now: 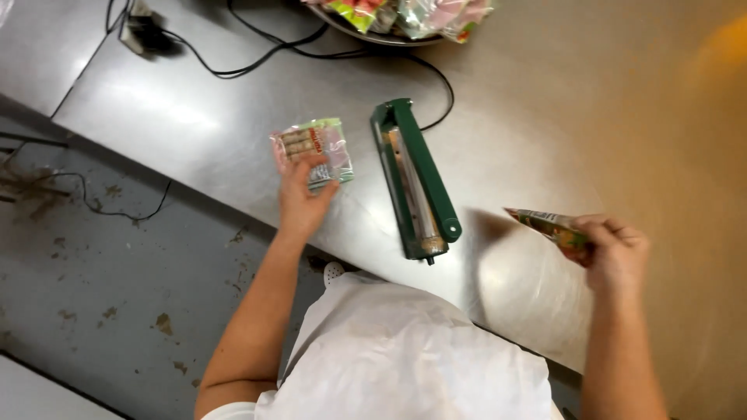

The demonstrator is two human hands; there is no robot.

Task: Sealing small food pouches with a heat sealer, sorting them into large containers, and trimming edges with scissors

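Left hand (302, 196) flat on clear snack packet (315, 151) near tabletop (545, 124) front edge; right hand (615, 250) pinching green pouch (548, 225) aloft. Risk: packet sliding off edge; pouch slipping; burn from green sealer (415, 179) between.

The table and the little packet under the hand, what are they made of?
The table looks like bare brushed metal, probably steel: grey, smooth, with soft blurry glare. The packet under the left hand looks like thin clear plastic film: shiny, crinkled, its contents showing through.
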